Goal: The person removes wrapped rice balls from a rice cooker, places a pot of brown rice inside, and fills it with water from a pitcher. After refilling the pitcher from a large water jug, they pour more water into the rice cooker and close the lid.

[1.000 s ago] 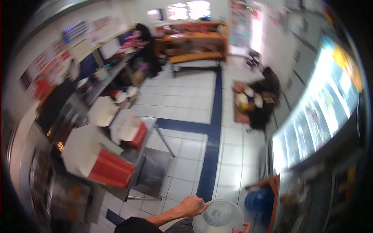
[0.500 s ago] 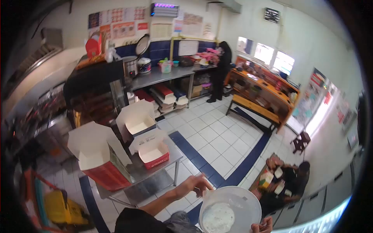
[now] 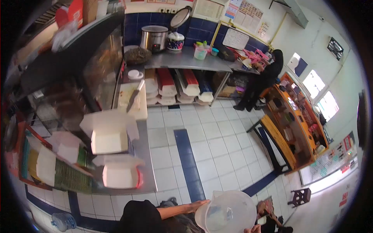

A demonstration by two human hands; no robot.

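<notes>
A translucent plastic mixing bowl (image 3: 237, 209) with a pouring lip is in front of me at the bottom of the view. My left hand (image 3: 198, 206) rests against its left side near the lip, fingers partly hidden behind the wall. At the lower right rim, my right hand (image 3: 253, 229) grips the edge, mostly cut off by the frame. Something pale shows inside the bowl, blurred. Left of it, an open food box (image 3: 120, 177) and another open box (image 3: 110, 141) stand on the steel table.
A knife (image 3: 135, 95) lies across a cutting board (image 3: 142, 106) at the table's far end. Behind are a steel counter (image 3: 182, 60) and a large cooker (image 3: 154, 39). One person (image 3: 264, 79) stands at the back; another sits low right. A wooden bench (image 3: 278, 139) and water bottle (image 3: 64, 221) are on the floor.
My view has swung left and closer to the counter. My left hand has gone from bent fingers near the lip to lying along the bowl's side. The bowl's white contents show less.
</notes>
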